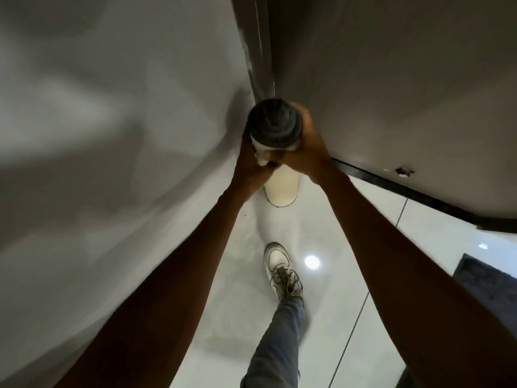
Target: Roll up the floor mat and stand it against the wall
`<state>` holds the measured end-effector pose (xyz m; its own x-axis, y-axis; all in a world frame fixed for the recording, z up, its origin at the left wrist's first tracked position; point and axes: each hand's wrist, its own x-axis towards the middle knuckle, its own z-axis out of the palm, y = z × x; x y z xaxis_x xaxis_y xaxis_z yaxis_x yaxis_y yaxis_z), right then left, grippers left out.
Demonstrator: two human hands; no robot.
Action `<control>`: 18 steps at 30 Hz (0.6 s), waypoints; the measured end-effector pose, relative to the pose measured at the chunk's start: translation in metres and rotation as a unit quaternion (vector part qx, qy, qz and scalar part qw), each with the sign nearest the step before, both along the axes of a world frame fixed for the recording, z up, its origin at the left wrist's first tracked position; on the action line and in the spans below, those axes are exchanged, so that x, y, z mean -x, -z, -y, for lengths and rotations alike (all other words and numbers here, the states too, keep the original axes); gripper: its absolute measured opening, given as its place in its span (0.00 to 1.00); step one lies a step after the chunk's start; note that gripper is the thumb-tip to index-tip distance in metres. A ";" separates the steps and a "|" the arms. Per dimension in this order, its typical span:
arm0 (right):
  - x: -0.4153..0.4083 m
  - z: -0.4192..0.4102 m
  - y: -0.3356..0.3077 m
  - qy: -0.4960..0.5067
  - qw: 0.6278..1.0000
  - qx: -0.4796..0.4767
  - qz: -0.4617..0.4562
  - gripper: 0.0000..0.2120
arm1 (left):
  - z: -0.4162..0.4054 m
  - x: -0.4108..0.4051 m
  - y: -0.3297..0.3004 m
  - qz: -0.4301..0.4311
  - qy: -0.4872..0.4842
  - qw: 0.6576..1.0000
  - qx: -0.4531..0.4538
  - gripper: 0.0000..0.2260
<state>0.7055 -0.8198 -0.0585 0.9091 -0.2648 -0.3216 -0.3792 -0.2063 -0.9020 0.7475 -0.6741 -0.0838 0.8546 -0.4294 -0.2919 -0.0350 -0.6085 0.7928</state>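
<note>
Overhead, the pale grey wall [112, 107] fills the left half of the view, smooth and matte, with soft blurred shadows across it. A second grey panel [391, 65] takes the upper right, meeting the wall at a dark vertical strip [261, 51]; whether that panel is a door or another wall cannot be told. Its lower edge carries a black band [405, 191] with a small blurred fitting [402, 171] just above it. The floor [349, 233] is glossy white tile with thin dark joints and a bright round reflection of a lamp. A dark, fuzzy-looking rectangle [486, 287] is cut off at the right edge.

The rolled floor mat [275, 127] stands upright in the corner, its lower end on the floor; seen from above, its top shows grey spiral layers, while the outer side is smooth and cream. Its middle is hidden by the hands. The left hand [251, 161] and right hand [303, 148] are wrapped around the roll from either side, fingers meeting in front, motion-blurred. A worn white laced sneaker [281, 268] and a blue jeans leg [275, 340] stand below.
</note>
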 end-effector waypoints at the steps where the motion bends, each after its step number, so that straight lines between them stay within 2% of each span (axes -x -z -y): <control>1: -0.021 0.003 0.002 0.000 1.000 0.005 -0.016 0.34 | 0.005 -0.009 0.002 -0.010 -0.043 0.999 -0.005 0.33; 2: -0.039 0.005 0.003 0.010 0.999 0.015 -0.038 0.32 | 0.012 -0.017 -0.001 -0.010 -0.073 0.997 -0.022 0.33; 5: -0.076 0.004 0.016 0.088 0.994 0.030 -0.059 0.47 | 0.036 -0.041 0.000 -0.012 -0.131 0.990 -0.045 0.28; 7: -0.080 -0.003 0.020 0.113 0.989 0.053 -0.073 0.53 | 0.043 -0.045 -0.002 -0.005 -0.150 0.986 -0.067 0.26; 11: -0.061 -0.001 0.003 0.084 0.978 0.051 -0.183 0.69 | 0.048 -0.010 -0.014 -0.042 -0.214 0.972 -0.086 0.27; 14: -0.003 0.002 -0.042 0.016 0.969 0.166 -0.182 0.62 | 0.043 0.034 -0.054 -0.080 -0.246 0.953 -0.154 0.40; 16: 0.045 0.008 -0.086 0.027 0.963 0.235 -0.125 0.54 | 0.033 0.066 -0.092 -0.042 -0.218 0.957 -0.184 0.41; 18: 0.081 0.020 -0.143 0.041 0.948 0.308 -0.077 0.47 | 0.025 0.090 -0.146 0.052 -0.166 0.967 -0.187 0.39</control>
<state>0.6242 -0.8400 0.0843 0.8322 -0.5125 -0.2116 -0.5343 -0.6394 -0.5528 0.6579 -0.6993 0.0625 0.9604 -0.0073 -0.2784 0.1438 -0.8430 0.5183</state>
